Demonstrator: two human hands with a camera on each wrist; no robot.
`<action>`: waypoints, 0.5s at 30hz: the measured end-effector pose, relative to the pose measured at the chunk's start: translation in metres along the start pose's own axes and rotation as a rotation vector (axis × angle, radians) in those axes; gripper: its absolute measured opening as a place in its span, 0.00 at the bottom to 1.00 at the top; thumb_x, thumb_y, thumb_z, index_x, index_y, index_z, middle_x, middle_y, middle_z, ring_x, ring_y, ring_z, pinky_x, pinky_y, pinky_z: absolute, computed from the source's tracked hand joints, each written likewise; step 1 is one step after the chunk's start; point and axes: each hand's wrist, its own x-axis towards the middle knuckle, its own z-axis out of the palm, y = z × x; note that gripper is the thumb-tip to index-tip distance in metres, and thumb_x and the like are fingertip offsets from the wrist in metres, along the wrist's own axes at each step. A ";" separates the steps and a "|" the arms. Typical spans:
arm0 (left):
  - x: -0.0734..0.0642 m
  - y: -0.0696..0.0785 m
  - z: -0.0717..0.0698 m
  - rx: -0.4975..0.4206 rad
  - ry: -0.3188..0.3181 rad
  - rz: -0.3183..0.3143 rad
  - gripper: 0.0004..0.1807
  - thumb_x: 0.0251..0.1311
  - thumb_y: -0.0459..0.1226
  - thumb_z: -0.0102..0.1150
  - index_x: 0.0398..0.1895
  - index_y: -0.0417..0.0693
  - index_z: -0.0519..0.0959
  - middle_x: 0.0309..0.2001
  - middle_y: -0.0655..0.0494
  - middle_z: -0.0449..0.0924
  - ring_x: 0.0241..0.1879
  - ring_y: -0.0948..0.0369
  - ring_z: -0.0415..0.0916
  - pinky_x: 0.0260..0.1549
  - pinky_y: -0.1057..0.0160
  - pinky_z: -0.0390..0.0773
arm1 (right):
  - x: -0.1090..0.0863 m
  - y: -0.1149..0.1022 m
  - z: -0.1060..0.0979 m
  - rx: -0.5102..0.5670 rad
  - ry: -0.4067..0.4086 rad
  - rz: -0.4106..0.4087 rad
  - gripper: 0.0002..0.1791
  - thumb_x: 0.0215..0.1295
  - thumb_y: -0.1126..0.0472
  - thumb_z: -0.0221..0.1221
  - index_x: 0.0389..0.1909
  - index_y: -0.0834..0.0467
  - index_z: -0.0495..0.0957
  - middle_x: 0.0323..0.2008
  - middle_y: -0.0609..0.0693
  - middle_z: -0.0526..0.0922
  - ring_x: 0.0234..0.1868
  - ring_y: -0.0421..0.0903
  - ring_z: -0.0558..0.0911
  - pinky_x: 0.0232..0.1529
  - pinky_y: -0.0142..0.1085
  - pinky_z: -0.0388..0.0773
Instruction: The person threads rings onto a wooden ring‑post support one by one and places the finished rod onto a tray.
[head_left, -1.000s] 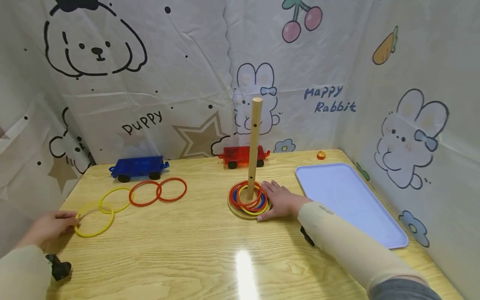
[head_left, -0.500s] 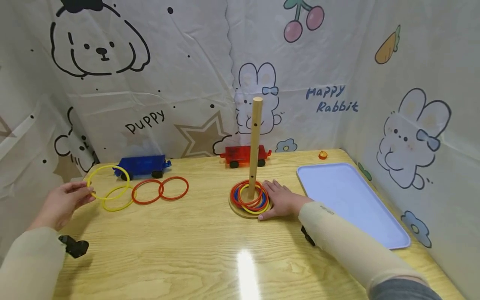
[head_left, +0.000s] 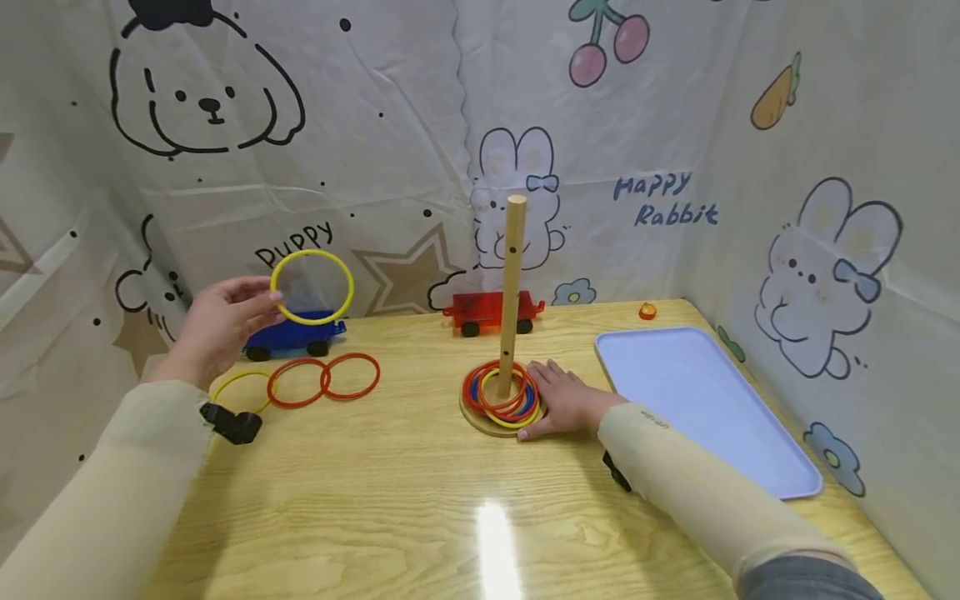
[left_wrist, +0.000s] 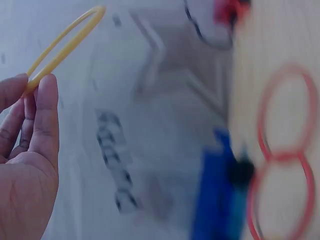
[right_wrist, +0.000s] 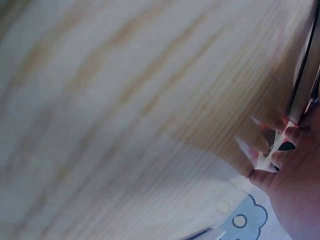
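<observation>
My left hand (head_left: 217,325) is raised above the table's left side and pinches a yellow ring (head_left: 311,287) at its rim; the left wrist view shows the same yellow ring (left_wrist: 65,47) held edge-on by the fingertips (left_wrist: 42,95). A wooden peg (head_left: 512,292) stands upright on a round base (head_left: 480,419) with several red, blue and yellow rings (head_left: 501,393) stacked around it. My right hand (head_left: 566,398) lies flat on the table, its fingers touching the base's right edge. Another yellow ring (head_left: 238,382) and two red rings (head_left: 324,380) lie on the table below the left hand.
A blue toy wagon (head_left: 294,336) and a red toy wagon (head_left: 491,311) stand at the table's back edge. A pale blue tray (head_left: 697,404) lies at the right. A small orange object (head_left: 647,312) sits in the back right corner. Printed cloth walls enclose three sides.
My left hand has lifted a yellow ring off the table and carried it up and to the right. The right hand has stayed by the peg base.
</observation>
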 end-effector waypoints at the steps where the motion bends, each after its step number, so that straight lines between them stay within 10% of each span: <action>1: 0.002 0.006 0.011 0.001 -0.014 0.013 0.06 0.70 0.31 0.64 0.45 0.51 0.82 0.41 0.59 0.80 0.38 0.64 0.82 0.39 0.70 0.84 | -0.001 0.000 -0.001 0.002 0.002 0.002 0.67 0.60 0.31 0.68 0.82 0.66 0.43 0.81 0.64 0.44 0.80 0.67 0.42 0.76 0.63 0.47; 15: 0.023 0.080 0.145 -0.081 -0.163 0.139 0.08 0.71 0.28 0.60 0.50 0.39 0.79 0.44 0.49 0.78 0.40 0.59 0.80 0.43 0.66 0.85 | 0.000 0.000 -0.001 0.020 0.004 -0.004 0.67 0.59 0.30 0.68 0.82 0.66 0.44 0.81 0.64 0.45 0.80 0.67 0.43 0.76 0.62 0.47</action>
